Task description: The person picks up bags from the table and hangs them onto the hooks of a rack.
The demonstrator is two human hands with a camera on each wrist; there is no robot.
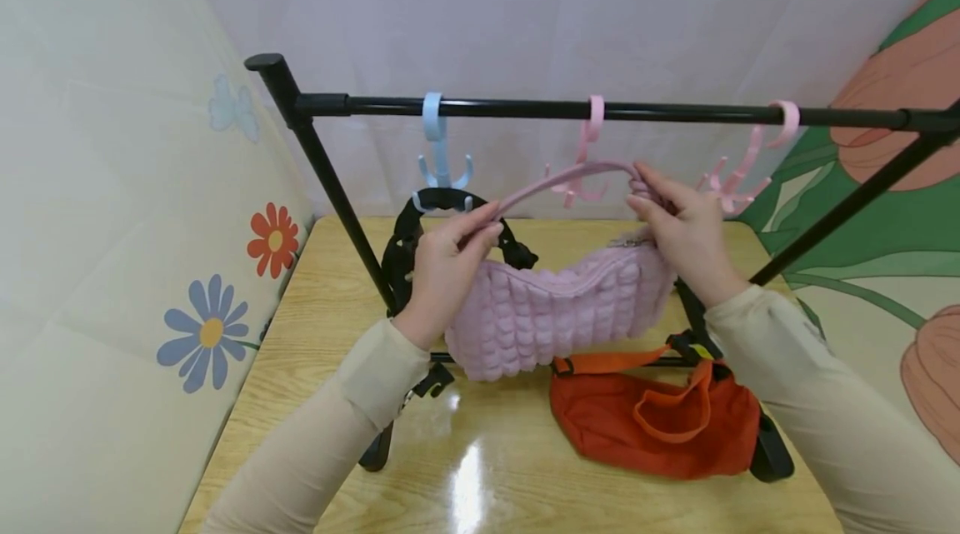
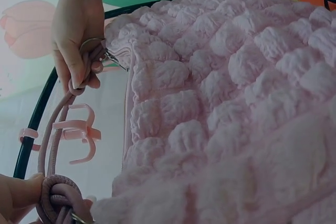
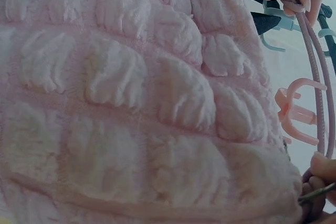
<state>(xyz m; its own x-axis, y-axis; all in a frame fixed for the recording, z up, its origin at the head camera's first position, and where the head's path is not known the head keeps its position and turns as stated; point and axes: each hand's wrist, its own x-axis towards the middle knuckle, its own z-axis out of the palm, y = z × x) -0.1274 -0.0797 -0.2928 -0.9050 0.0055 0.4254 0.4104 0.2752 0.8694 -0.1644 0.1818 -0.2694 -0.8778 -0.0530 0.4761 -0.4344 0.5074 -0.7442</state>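
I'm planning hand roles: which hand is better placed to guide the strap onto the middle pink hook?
Probably the right hand: holding the strap, it appears higher and nearer the middle pink hook in the head view than the left hand.

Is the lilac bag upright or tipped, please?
Upright, slightly slanted: the lilac bag hangs below its strap, held by left hand and right hand.

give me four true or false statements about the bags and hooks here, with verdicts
1. The left grip and right grip hold the strap of the lilac bag. True.
2. In the head view, the blue hook sits between the pink hooks. False: it is leftmost.
3. All three hooks hang on the black rail. True.
4. A green bag shows at the head view's lower right. False: that is a red-orange bag.
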